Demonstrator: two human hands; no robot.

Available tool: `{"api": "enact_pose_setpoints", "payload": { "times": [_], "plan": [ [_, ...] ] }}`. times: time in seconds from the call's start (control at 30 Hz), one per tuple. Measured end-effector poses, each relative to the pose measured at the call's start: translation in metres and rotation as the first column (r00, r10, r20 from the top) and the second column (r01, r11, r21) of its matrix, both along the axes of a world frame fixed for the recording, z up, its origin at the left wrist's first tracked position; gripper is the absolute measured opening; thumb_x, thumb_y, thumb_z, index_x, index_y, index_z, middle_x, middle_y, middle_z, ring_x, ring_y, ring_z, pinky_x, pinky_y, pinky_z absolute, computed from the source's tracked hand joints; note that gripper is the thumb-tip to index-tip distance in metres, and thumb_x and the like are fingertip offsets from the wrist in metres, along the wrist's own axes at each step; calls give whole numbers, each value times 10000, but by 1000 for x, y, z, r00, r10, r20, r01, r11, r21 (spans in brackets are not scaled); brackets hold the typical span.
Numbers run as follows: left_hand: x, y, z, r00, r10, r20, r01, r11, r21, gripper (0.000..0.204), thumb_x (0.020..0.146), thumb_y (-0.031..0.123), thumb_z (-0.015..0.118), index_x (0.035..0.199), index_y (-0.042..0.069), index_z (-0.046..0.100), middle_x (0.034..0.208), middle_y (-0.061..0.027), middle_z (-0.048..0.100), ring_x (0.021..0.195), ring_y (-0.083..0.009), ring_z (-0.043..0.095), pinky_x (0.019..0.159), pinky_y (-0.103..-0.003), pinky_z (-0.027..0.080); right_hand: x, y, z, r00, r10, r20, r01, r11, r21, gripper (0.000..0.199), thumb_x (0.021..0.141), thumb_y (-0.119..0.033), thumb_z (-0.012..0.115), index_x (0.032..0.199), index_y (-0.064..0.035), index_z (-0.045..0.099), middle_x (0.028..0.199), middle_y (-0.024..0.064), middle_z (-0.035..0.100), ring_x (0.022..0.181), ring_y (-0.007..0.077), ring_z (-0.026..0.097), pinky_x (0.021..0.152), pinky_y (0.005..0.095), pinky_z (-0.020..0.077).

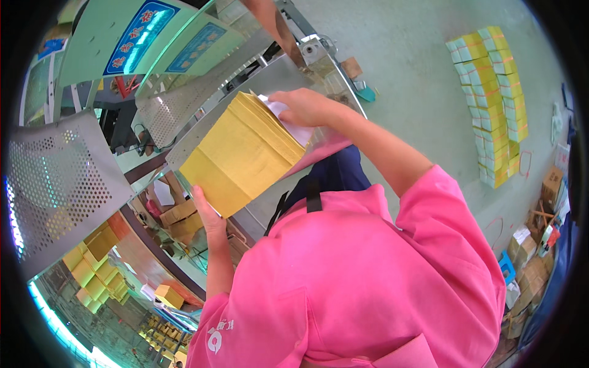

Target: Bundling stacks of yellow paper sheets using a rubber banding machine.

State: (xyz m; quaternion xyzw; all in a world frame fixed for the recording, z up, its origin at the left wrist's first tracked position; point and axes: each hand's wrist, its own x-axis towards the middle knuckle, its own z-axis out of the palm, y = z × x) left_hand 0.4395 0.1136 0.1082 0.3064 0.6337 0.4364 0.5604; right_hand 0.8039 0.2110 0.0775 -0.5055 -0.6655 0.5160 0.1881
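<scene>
A thick stack of yellow paper (242,153) is tilted in front of me above a metal worktable (285,73). It has a crease across its top face, and its layers show along the right edge. My left hand (207,211) grips the stack's lower left corner, with the thumb along the edge and the other fingers hidden beneath. At the stack's upper right end, my right hand (300,107) has its fingers curled on a white sheet (297,130) lying against the layered edge.
A perforated metal guard (67,190) and a clear panel (184,58) with a blue sign stand at the left. Bundled yellow-and-white stacks (491,104) sit on the floor at right. Cardboard boxes (534,276) and a blue stool (507,267) line the right rim; more yellow stacks (95,276) are lower left.
</scene>
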Motion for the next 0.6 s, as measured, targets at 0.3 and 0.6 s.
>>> {"api": "enact_pose_setpoints", "payload": {
  "times": [0.3,0.6],
  "plan": [
    [9,-1,9,999,-37,2,37,999,35,532,999,440,421,1363,53,446,1274,-77,544,1158,-201,544,960,-346,455,-17,-39,16,934,-315,166,214,870,444,418,817,-93,552,1225,-161,619,1240,144,605,1166,327,538,940,434,467],
    [19,2,20,999,-48,25,47,997,61,534,1007,376,420,1398,19,354,1308,-112,489,1206,-220,500,982,-357,436,-24,-42,13,863,-417,-287,396,909,-130,343,926,-149,543,1262,-104,599,1129,125,675,1020,265,640,899,318,472]
  ]
}}
